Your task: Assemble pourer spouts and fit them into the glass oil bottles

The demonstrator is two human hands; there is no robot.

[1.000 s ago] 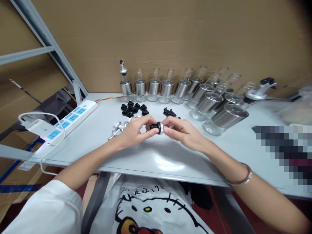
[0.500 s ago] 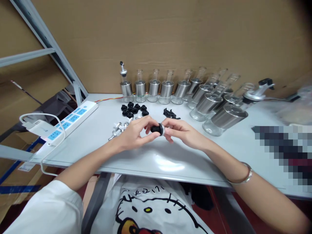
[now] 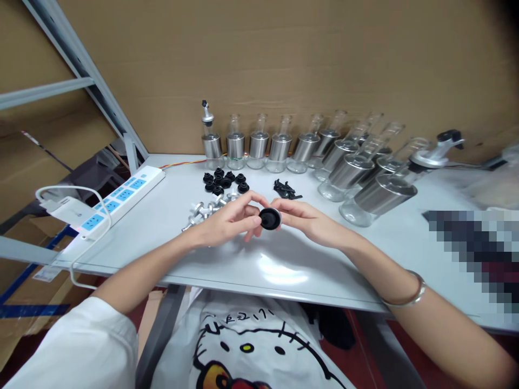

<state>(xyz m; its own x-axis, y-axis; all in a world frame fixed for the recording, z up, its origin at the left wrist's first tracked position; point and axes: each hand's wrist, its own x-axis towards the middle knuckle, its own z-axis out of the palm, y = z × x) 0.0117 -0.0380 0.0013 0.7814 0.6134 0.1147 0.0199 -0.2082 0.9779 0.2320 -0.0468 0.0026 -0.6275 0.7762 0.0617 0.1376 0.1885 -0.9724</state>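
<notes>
A pourer [image 3: 270,219] with a black rubber stopper and a silver rim is held above the table, its round black underside facing me. My right hand [image 3: 306,220] pinches it from the right; its spout end is hidden behind the fingers. My left hand [image 3: 231,220] is closed on its left side, thumb and fingers against the black part. Just behind my left hand lie silver metal spouts [image 3: 199,209]. Farther back sits a cluster of black stoppers [image 3: 219,181]. Small black clip-like pieces [image 3: 285,189] lie in a pile beyond my right hand.
Along the back and right stand several glass bottles with steel sleeves, including an open-necked bottle [image 3: 258,143]. One bottle [image 3: 211,146] at the left and one [image 3: 383,193] at the right carry pourers. A white power strip [image 3: 121,202] with a cable lies along the table's left edge.
The pourer has turned, so its black underside faces me more instead of pointing left. My left fingers have shifted around it. The view has moved slightly.
</notes>
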